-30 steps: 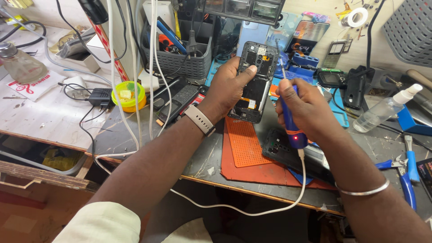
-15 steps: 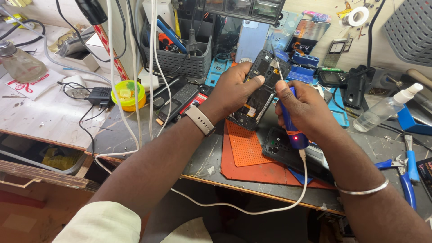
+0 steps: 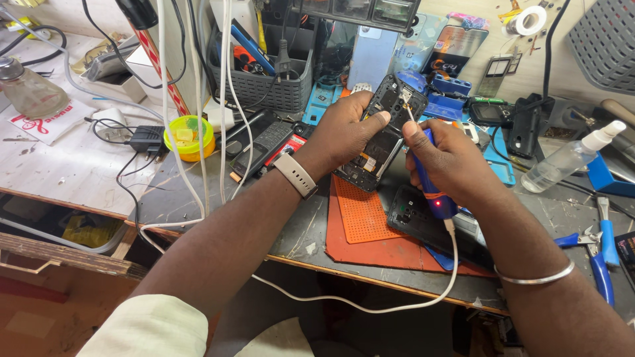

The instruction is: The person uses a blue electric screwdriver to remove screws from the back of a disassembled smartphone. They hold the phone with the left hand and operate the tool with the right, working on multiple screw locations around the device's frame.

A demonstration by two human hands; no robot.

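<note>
Phone [image 3: 382, 135], opened with its back off and its insides showing, sits tilted above the bench, raised over the orange mat [image 3: 370, 228] and clamped in my left hand [image 3: 347, 129]. Starting at the far left, a glass bottle [image 3: 28, 89] stands on the pale board, with a black adapter [image 3: 147, 137] and a yellow tub [image 3: 190, 137] further in. White cables [image 3: 198, 99] hang down in front of a grey basket [image 3: 264, 89] of tools. My left wrist wears a beige band [image 3: 296, 174]; that hand's fingers wrap the phone's left edge and the thumb presses across its upper part. My right hand [image 3: 450, 165] is closed tight round a blue screwdriver [image 3: 433, 185], a small red light glowing on its body, a white cord running from its lower end down past the bench edge. Its thin bit reaches up to the phone's top end, near the camera corner; I cannot tell whether the tip touches. Just under that hand a black back cover [image 3: 413, 215] lies partly on the mat. A silver bangle [image 3: 536, 277] circles my right wrist. Further right, a spray bottle [image 3: 569, 157] lies tilted, and blue pliers [image 3: 595, 254] rest near the bench's right end.
</note>
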